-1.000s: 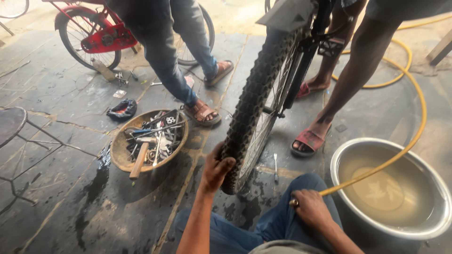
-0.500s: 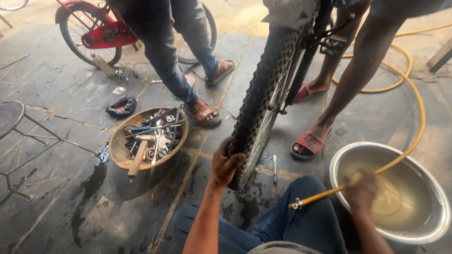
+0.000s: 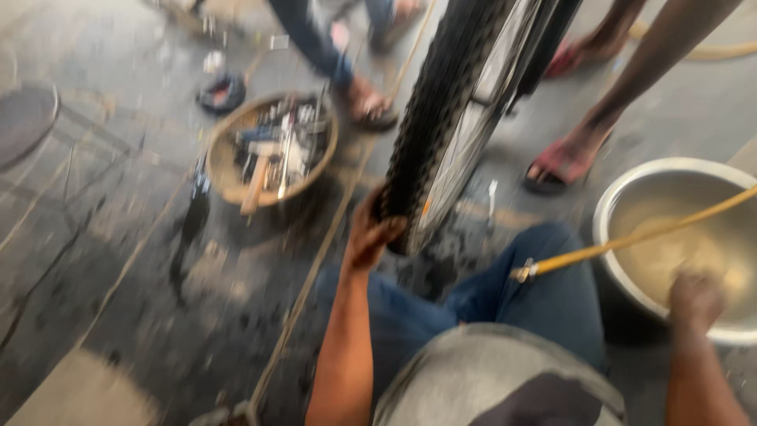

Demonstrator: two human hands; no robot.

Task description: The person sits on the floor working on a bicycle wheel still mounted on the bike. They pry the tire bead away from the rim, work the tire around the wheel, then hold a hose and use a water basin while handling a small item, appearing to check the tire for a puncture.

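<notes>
the left hand (image 3: 371, 233) is clamped on the knobby tread at the bottom of the bicycle wheel (image 3: 449, 118), which stands upright on the wet stone floor (image 3: 118, 260) just ahead of the person's knees. the right hand (image 3: 695, 300) hovers over the near rim of the steel basin (image 3: 623, 197) well off to the right, too blurred to tell whether its fingers are together or apart. a yellow hose (image 3: 623, 243) crosses the basin between hand and wheel, and a tool basket (image 3: 225, 177) sits left of the wheel.

Knobbly matt rubber tyre (image 3: 441, 110), shiny metal basin (image 3: 631, 197), smooth yellow plastic hose (image 3: 631, 241), rough wet stone floor (image 3: 102, 260).
</notes>
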